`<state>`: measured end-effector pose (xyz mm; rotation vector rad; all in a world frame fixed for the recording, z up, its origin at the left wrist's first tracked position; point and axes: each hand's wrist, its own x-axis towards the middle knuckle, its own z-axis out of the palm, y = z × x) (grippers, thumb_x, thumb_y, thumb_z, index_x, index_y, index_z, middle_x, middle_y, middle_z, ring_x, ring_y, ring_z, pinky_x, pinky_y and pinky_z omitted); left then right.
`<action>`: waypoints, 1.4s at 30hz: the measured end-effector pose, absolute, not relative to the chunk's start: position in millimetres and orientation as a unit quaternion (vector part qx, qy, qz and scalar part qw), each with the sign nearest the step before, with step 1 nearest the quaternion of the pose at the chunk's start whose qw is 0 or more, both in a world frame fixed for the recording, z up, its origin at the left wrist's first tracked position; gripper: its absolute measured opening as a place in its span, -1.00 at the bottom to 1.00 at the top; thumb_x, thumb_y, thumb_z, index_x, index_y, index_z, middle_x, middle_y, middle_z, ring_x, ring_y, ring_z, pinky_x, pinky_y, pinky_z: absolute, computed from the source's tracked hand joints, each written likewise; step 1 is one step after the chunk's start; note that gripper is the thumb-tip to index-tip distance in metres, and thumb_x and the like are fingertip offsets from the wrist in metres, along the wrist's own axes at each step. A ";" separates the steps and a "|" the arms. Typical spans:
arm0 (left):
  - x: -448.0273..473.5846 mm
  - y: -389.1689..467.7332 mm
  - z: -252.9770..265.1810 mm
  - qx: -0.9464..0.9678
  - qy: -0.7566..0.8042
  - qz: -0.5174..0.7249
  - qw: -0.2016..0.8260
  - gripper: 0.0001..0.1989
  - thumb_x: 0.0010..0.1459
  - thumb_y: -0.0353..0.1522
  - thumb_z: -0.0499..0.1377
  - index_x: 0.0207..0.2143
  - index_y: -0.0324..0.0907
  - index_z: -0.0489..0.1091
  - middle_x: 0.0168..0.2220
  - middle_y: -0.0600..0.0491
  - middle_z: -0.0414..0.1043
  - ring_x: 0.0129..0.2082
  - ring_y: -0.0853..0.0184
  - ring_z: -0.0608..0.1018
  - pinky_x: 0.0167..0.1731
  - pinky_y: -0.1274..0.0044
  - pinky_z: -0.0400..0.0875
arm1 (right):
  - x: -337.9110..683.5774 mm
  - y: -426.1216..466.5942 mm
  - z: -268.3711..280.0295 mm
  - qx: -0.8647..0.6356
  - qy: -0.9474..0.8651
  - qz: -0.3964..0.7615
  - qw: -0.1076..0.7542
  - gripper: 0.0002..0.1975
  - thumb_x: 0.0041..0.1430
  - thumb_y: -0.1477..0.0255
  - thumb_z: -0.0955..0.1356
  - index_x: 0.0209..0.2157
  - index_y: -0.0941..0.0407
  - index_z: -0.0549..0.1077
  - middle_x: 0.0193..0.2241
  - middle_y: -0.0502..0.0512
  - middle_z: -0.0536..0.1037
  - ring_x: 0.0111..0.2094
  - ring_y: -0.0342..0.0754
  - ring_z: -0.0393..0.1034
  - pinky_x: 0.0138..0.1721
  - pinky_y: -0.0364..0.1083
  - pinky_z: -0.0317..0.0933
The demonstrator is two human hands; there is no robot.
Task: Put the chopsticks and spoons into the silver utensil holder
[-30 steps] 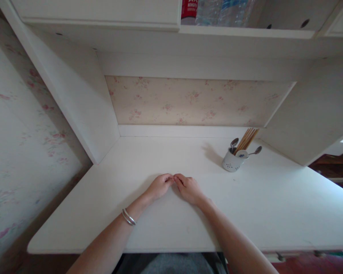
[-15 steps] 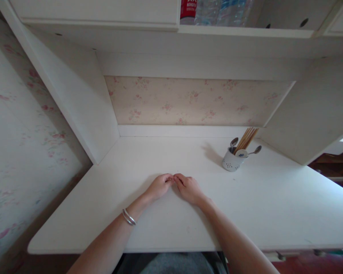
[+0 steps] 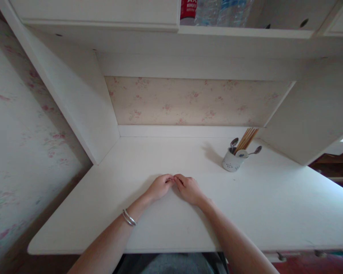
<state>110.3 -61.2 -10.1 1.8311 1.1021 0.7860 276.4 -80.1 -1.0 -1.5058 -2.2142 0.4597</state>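
Observation:
My left hand (image 3: 161, 186) rests on the white desk top (image 3: 171, 152), fingers curled closed, with two silver bangles (image 3: 129, 217) around its wrist. Touching it at the fingertips is my right hand (image 3: 189, 189), also closed and lying on the desk. I see nothing in either hand. To the right and farther back stands a white utensil holder (image 3: 231, 161) with a pattern of small holes. Wooden chopsticks (image 3: 247, 140), metal spoons (image 3: 256, 150) and a white spoon (image 3: 241, 153) stick out of it.
Overhead is a white shelf unit (image 3: 171, 42) holding a red package (image 3: 188, 10) and clear plastic bottles (image 3: 217, 13). Side panels (image 3: 74, 91) bound the desk at left and right. Floral wallpaper (image 3: 185, 101) shows at the back.

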 end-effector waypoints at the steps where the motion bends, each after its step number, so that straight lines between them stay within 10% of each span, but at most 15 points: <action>1: 110.4 -60.9 -10.6 0.731 0.439 0.314 0.417 -0.71 0.15 -0.32 0.02 -0.19 -0.22 0.47 -0.18 -0.01 0.53 -0.16 0.28 0.50 -0.09 0.51 0.31 | 276.4 -79.9 -1.0 -0.542 -0.797 0.165 0.210 -0.62 0.36 0.27 0.06 -0.18 0.06 0.44 -0.36 0.07 0.58 -0.36 -0.05 0.45 -0.38 -0.15 0.01; 31: 110.3 -60.9 -11.2 0.735 0.436 0.314 0.414 -0.72 0.15 -0.29 0.03 -0.23 -0.20 0.47 -0.21 -0.01 0.53 -0.19 0.28 0.51 -0.13 0.51 0.33 | 277.0 -81.9 0.8 -0.542 -0.787 0.188 0.226 -0.62 0.34 0.27 0.08 -0.18 0.05 0.47 -0.34 0.10 0.59 -0.34 -0.04 0.45 -0.35 -0.14 0.07; 42: 109.2 -64.0 -9.1 0.710 0.473 0.299 0.427 -0.71 0.12 -0.29 0.05 -0.19 -0.20 0.46 -0.18 -0.01 0.53 -0.19 0.29 0.51 -0.12 0.50 0.33 | 302.5 -59.4 7.9 -0.561 -0.559 0.262 0.551 -0.61 0.16 0.19 0.25 -0.03 0.09 0.31 -0.60 -0.10 0.35 -0.61 -0.17 0.22 -0.56 -0.19 0.05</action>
